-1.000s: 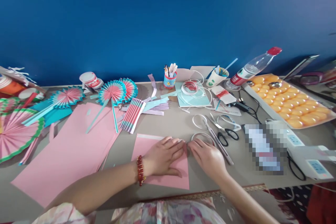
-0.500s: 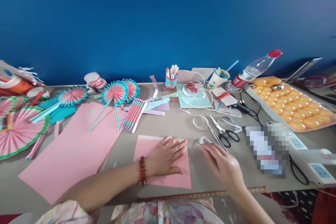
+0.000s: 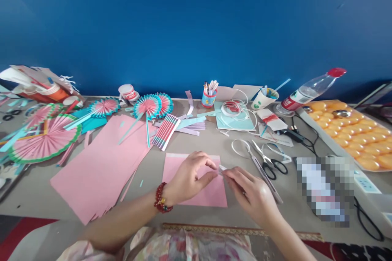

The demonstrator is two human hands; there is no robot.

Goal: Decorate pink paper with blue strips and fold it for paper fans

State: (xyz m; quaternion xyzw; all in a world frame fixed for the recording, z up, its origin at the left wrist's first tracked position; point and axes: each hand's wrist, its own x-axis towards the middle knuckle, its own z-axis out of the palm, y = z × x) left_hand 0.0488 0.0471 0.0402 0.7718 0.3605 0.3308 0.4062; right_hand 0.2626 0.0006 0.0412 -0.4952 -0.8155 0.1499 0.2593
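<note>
Above a small pink sheet (image 3: 175,168) on the grey table (image 3: 214,144), both my hands meet. My left hand (image 3: 190,176), with a red bead bracelet on its wrist, pinches one end of a small white strip (image 3: 221,168) between thumb and fingers. My right hand (image 3: 252,193) pinches the strip's other end. Both hands are raised a little off the sheet. Just to the right of my right hand lie a long narrow tool (image 3: 265,175) and scissors (image 3: 271,163).
Large pink sheets (image 3: 101,171) lie to the left, with folded paper fans (image 3: 148,106) and a pleated paper bundle (image 3: 166,131) behind them. A pen cup (image 3: 207,98), a paper cup (image 3: 263,98), a tipped bottle (image 3: 309,89) and a tray of orange pieces (image 3: 352,130) stand at the back and right.
My right hand reached right to a white ring near the scissors, then came back. My left hand lifted off the pink sheet. Both now pinch a white strip. The view shifted right.
</note>
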